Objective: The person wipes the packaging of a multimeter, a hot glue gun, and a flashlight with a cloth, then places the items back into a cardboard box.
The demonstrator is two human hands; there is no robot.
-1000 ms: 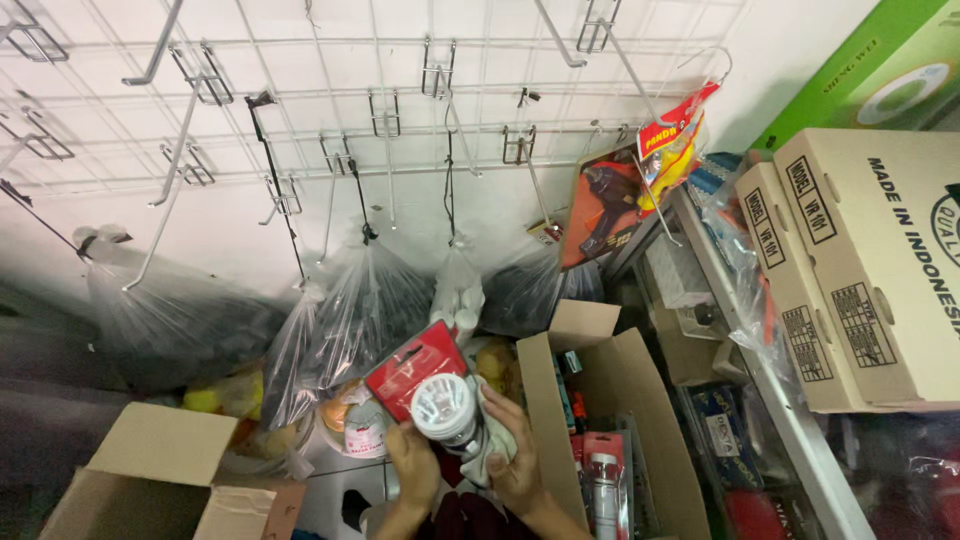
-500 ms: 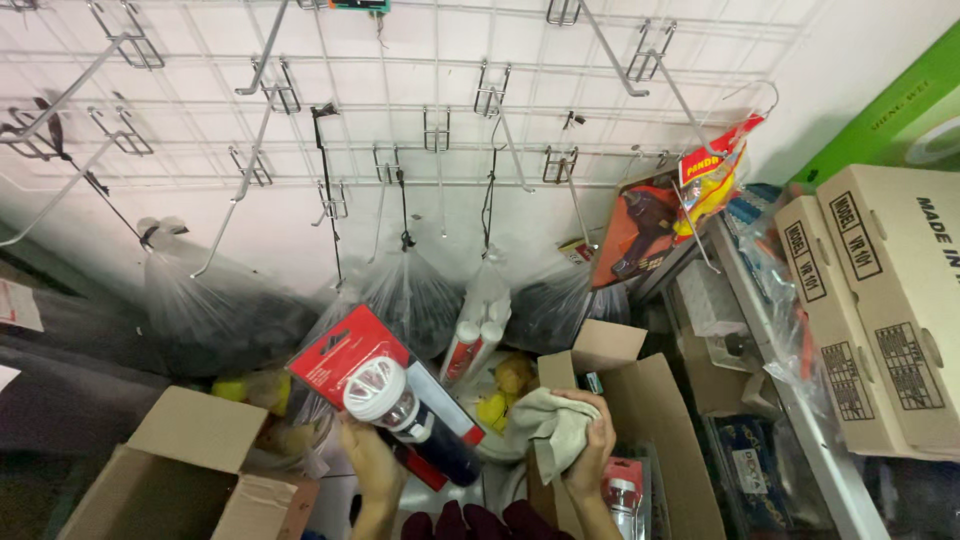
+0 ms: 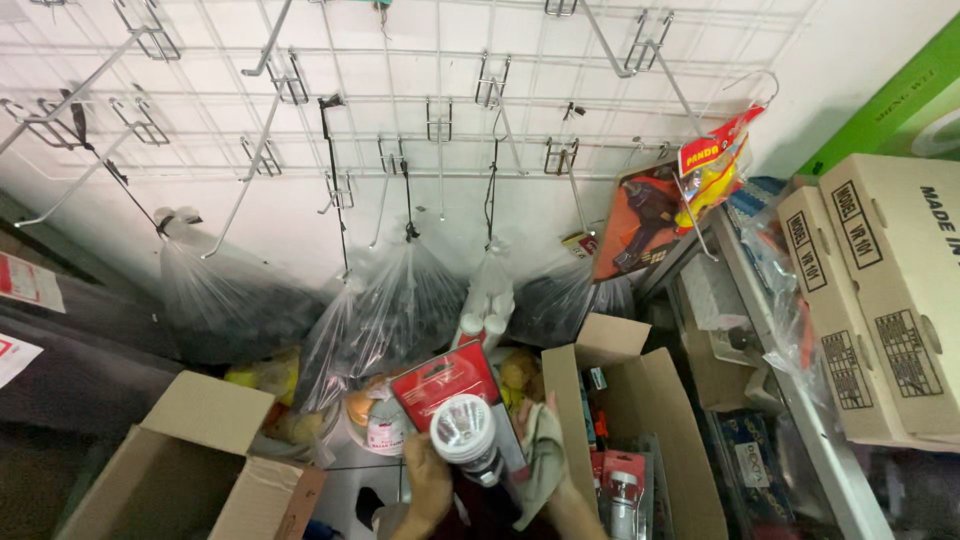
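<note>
My left hand grips a flashlight in a red blister pack, its round white lens facing up at me. My right hand holds a pale green cloth against the right side of the pack. Both hands are low in the picture, between two open cardboard boxes. The lower end of the flashlight is hidden behind my hands.
An open box on the right holds more red-carded flashlights. Another open box stands at lower left. Clear plastic bags hang from a white wire grid with hooks. Stacked cartons fill the right shelf.
The packaged flashlight has swung right, back toward the centre, after being held out to the left. My right hand with the cloth has closed in against it.
</note>
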